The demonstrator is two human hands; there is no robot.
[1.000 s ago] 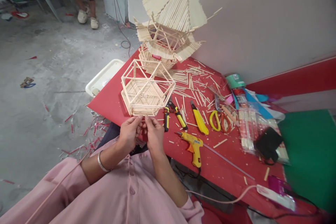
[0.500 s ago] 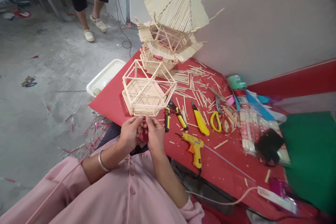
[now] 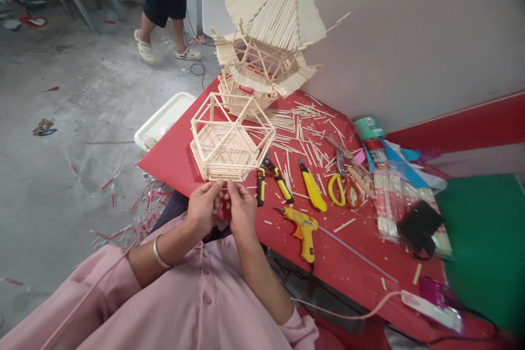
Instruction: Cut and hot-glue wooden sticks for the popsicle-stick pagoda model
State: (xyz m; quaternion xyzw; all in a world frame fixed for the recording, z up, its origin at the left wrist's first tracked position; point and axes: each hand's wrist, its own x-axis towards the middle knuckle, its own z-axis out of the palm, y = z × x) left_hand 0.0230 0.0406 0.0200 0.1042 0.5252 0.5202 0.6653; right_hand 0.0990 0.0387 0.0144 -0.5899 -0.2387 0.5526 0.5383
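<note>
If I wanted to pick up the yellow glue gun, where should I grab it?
Probably by its handle, coming from the near edge of the red table. The yellow glue gun lies on its side, handle toward that edge, while its nozzle points left, so this grip should stay clear of the tip.

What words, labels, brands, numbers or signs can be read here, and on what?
None can be read with certainty.
Yellow glue gun: small label, too blurred.
Clear stick packets: red print, illegible.
Green roll: pale label, marks too small to read.
</note>
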